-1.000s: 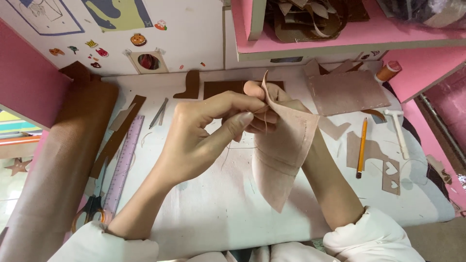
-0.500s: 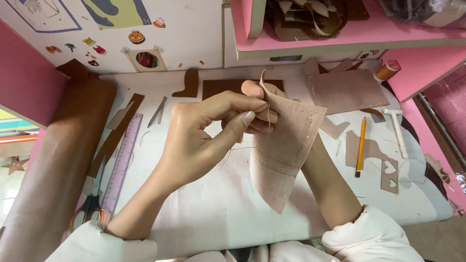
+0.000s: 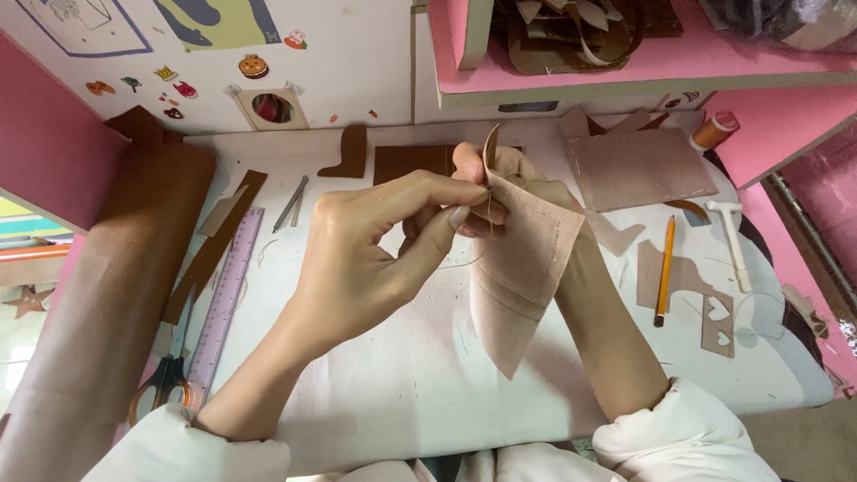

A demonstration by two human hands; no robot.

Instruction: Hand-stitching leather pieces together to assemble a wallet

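A pale pink piece of leather-like material (image 3: pixel 522 268), folded and pointed at its lower end, hangs in the air above the white table (image 3: pixel 384 384). My right hand (image 3: pixel 518 174) grips its upper edge from behind, mostly hidden by the piece. My left hand (image 3: pixel 375 254) pinches at that same upper edge, thumb and forefinger closed on something thin, too small to make out. A fine thread curves below my left fingers.
A brown roll (image 3: pixel 98 295) lies along the left edge, with a purple ruler (image 3: pixel 223 299) and scissors (image 3: pixel 165 379) beside it. Brown cut pieces, tweezers (image 3: pixel 292 203), a pencil (image 3: pixel 664 268), a small white hammer (image 3: pixel 732 236) and a thread spool (image 3: pixel 714 130) lie about. A pink shelf (image 3: pixel 643 71) overhangs the back.
The pink piece has turned slightly and dropped a little. My left fingers have shifted along its upper edge; both hands stay in the same place.
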